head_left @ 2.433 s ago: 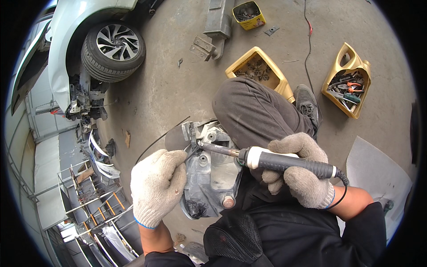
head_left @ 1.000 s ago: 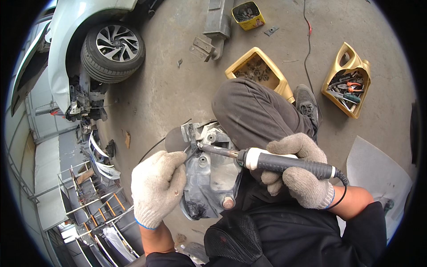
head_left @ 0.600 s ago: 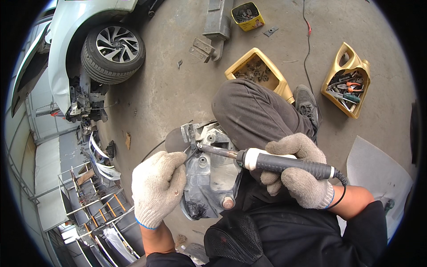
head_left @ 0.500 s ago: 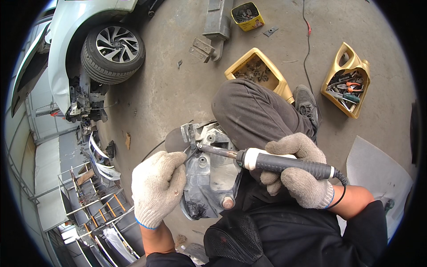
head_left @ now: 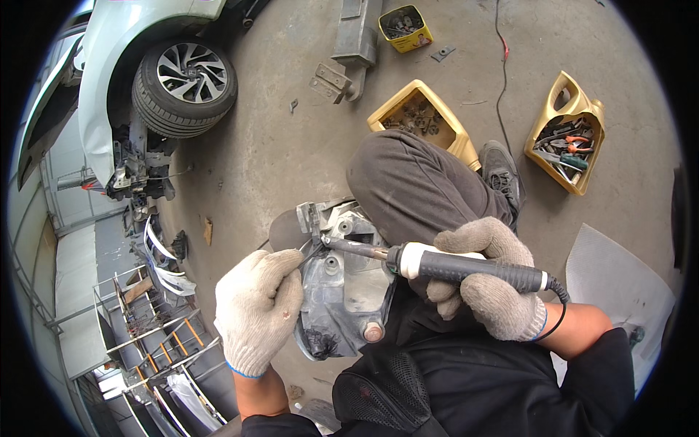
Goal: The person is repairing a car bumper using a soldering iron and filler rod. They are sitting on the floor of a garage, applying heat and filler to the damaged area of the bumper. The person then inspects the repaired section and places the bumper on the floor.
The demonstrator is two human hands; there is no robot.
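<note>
My right hand [head_left: 489, 280], in a knitted white glove, is closed around the dark grip of a soldering iron [head_left: 466, 269] with a white collar. Its metal tip meets the upper left part of a grey plastic headlight housing [head_left: 344, 291], which lies in front of me by my bent leg. My left hand [head_left: 258, 309], gloved too, pinches a thin dark strip [head_left: 312, 251] between thumb and fingers. The strip's end is close to the iron's tip; whether they touch I cannot tell. Part of the strip is hidden by the glove.
Beyond my knee lies a cut-open gold jug [head_left: 459, 135] holding small hardware. A second gold jug [head_left: 593, 146] with hand tools stands at the right, near a cable [head_left: 502, 95]. A yellow tub [head_left: 408, 40] sits farther off. At left are a car wheel [head_left: 186, 87] and racks [head_left: 156, 328].
My left hand has shifted very slightly to the left, still pinching the strip. My right hand and the soldering iron stay in place.
</note>
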